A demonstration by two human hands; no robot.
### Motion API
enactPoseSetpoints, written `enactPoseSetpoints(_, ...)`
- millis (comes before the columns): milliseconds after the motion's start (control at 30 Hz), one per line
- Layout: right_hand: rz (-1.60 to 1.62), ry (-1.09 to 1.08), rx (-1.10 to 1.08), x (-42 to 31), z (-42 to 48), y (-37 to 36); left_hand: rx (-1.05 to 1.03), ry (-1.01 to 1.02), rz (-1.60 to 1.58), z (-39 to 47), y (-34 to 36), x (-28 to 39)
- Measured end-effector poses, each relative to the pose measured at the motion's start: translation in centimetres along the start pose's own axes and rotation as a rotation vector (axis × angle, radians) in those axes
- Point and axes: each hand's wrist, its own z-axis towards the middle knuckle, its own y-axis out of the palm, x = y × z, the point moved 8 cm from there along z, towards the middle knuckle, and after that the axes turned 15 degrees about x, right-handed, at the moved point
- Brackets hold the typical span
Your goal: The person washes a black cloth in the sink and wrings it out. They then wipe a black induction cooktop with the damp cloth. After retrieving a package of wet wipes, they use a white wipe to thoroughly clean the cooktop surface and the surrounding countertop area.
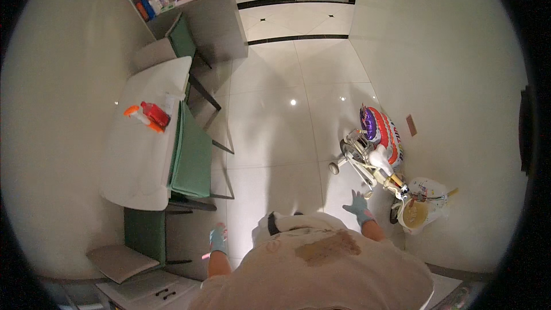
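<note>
My left hand (218,240), in a light blue glove, hangs low beside my body. Its fingers look curled around a slim pink object (206,256), mostly hidden by the hand, whose kind I cannot make out. On the other side, my right hand (359,207) wears a matching glove. Its fingers are spread and it holds nothing. Just beyond it stands a white child's bicycle (366,170) with a training wheel (334,168) and a basket (415,215) at the front. My light top (275,280) has a large brown patch.
Left, a white table (133,168) carries a spray bottle (144,117) and a red bottle (156,114). A green-backed chair (192,155) juts from its side; another chair (144,241) stands nearer. Foil balloons (385,133) rest by the right wall. Glossy floor tiles (271,129) lead to a doorway.
</note>
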Motion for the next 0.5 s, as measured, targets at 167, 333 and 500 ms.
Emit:
enactPoseSetpoints(167,0.691,0.677,0.321,12.9,-8.8,3.0,-0.452,-0.408,-0.975,-1.7,12.8,13.0)
enactPoseSetpoints(333,1.240,0.622,0.448,15.6,-14.9,4.8,-0.353,-0.259,-0.617,1.8,19.5,16.9)
enactPoseSetpoints(500,1.633,1.120,0.635,15.4,-18.2,10.2,-0.430,-0.119,-0.405,0.0,23.7,23.3)
